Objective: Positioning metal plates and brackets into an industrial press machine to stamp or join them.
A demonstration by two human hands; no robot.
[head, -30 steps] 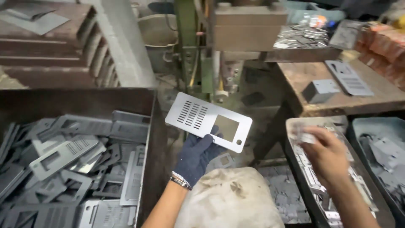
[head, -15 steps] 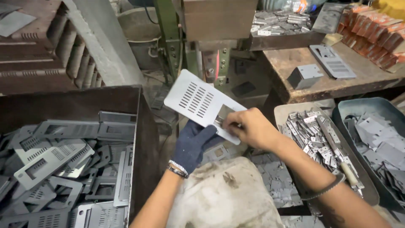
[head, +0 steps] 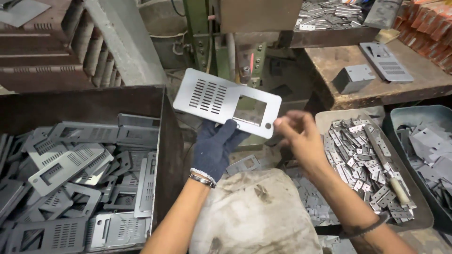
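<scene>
Gloved in dark blue, the left hand (head: 217,146) grips the slotted metal plate (head: 226,102) by its lower long edge, thumb and fingers closed on it, holding it up flat and slightly tilted in front of the green press (head: 207,35). Bare, the right hand (head: 297,132) pinches the plate's right end near a small corner hole, fingertips drawn narrow; whether a small part sits between them cannot be told. Thin and stiff, the plate looks light, with a bank of vent slots on the left and a rectangular window on the right; its stamped edges are likely sharp, so the solid border by the gloved hand seems the safest hold. Left of the wrists, a dark metal bin (head: 162,136) holds many like plates; to the right, a round tray (head: 325,120) is heaped with small hinge pieces (head: 360,157).
</scene>
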